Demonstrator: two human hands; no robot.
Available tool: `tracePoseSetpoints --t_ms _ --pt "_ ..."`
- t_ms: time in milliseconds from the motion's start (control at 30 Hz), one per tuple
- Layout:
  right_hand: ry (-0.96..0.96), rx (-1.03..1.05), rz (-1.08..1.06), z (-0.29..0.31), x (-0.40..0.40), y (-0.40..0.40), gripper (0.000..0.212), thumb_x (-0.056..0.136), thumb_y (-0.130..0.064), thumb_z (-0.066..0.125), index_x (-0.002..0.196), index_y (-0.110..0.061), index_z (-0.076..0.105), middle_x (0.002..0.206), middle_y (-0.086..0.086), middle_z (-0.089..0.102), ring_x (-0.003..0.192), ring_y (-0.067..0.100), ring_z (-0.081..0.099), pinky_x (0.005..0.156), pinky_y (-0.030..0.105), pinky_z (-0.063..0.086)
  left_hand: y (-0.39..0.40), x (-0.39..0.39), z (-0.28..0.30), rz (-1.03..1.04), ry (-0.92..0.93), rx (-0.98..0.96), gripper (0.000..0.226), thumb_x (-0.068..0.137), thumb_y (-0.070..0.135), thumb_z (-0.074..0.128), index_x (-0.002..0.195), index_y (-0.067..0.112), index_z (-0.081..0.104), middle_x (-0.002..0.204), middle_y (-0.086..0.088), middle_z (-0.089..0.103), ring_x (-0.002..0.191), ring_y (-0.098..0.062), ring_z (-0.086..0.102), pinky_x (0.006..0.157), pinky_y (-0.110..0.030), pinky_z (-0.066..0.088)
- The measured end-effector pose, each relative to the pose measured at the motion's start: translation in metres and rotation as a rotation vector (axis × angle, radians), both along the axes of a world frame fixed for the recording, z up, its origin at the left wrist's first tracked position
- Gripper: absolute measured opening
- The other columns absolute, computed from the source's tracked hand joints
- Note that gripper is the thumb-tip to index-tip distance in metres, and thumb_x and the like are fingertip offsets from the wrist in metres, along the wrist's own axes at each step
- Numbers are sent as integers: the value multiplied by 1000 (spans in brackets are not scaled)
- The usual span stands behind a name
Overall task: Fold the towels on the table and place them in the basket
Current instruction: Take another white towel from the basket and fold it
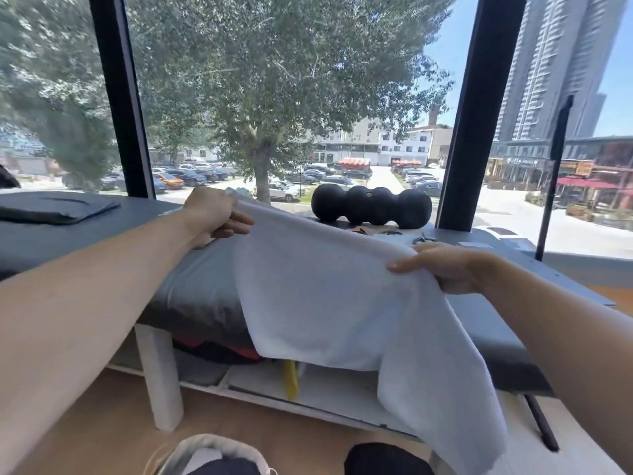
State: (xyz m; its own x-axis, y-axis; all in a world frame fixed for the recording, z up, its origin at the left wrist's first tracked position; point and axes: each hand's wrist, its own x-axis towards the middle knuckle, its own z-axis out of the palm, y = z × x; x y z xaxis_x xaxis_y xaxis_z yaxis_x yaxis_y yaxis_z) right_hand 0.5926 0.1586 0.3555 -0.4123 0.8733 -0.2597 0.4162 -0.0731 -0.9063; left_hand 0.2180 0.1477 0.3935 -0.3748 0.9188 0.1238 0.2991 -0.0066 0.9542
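Grey tabletop [191, 296] by the window, both hands, left hand [214, 216] and right hand [448, 269], pinching a white towel [329, 303] up unfolded, so folding's barely begun, and that's maybe the basket [212, 454] below.

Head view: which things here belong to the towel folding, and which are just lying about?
In the job:
white towel, held up by left hand and right hand
basket, on the floor
table

Lying about:
black roller
grey pad
yellow item under the table
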Motion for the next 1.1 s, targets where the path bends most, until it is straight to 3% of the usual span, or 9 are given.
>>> tracePoseSetpoints --t_ms 200,300,400,467,600,733,867,1000,1100 --pt "114 43 75 -1 3 -8 51 94 -50 57 133 -18 62 127 8 70 120 23 65 105 42 47 -16 -14 2 -19 -38 54 39 108 32 43 138 7 48 74 -1 79 56 -13 74 37 -18 47" --pt "156 79 29 1 2 -6 38 99 -44 56 128 -22 66 124 6 72 117 22 66 111 48 43 -25 -18 9 -83 -58 138 30 108 30 45 126 9 58 92 -7 80 67 -20 77 47 -23 55" --pt "-3 168 61 1 -2 -7 16 95 -24 68 110 -20 70 113 5 75 108 22 70 110 50 44 -33 -13 21 -94 -94 199 26 108 26 44 118 9 61 99 -10 78 78 -23 78 63 -30 62" --pt "-21 228 61 -2 -5 -9 27 89 -16 74 116 -16 70 116 7 75 110 25 70 106 48 50 -35 -8 27 -85 -117 255 20 107 24 45 105 13 62 104 -12 77 88 -26 76 79 -37 61" --pt "145 248 72 -2 -11 -20 38 95 -40 63 125 -17 67 121 2 74 113 19 69 100 39 52 -36 -6 31 8 -87 295 19 108 25 45 101 17 61 101 -6 76 88 -24 73 94 -40 53" --pt "-67 162 122 -3 18 -11 70 65 -55 88 110 -5 68 112 9 72 101 24 68 87 36 52 -35 -21 30 83 -104 224 32 109 26 42 128 7 60 99 -4 73 75 -17 67 76 -33 54" --pt "-318 2 176 -8 43 -4 42 78 -36 82 97 -1 69 95 13 73 81 20 70 70 26 54 -23 -36 12 68 -122 131 28 109 26 44 109 4 62 104 -12 70 57 -17 69 66 -31 55" --pt "-466 -78 102 0 60 11 37 84 -29 81 104 1 75 108 20 75 96 32 74 84 38 58 1 -49 -14 99 -232 91 39 110 27 40 135 -1 51 90 -6 63 69 -21 61 45 -24 56" --pt "-581 -50 2 4 75 31 48 77 -34 86 111 -2 74 108 15 76 101 32 74 88 41 57 20 -60 -33 142 -283 86 42 110 26 39 142 -1 45 88 -4 61 70 -20 59 46 -23 56"
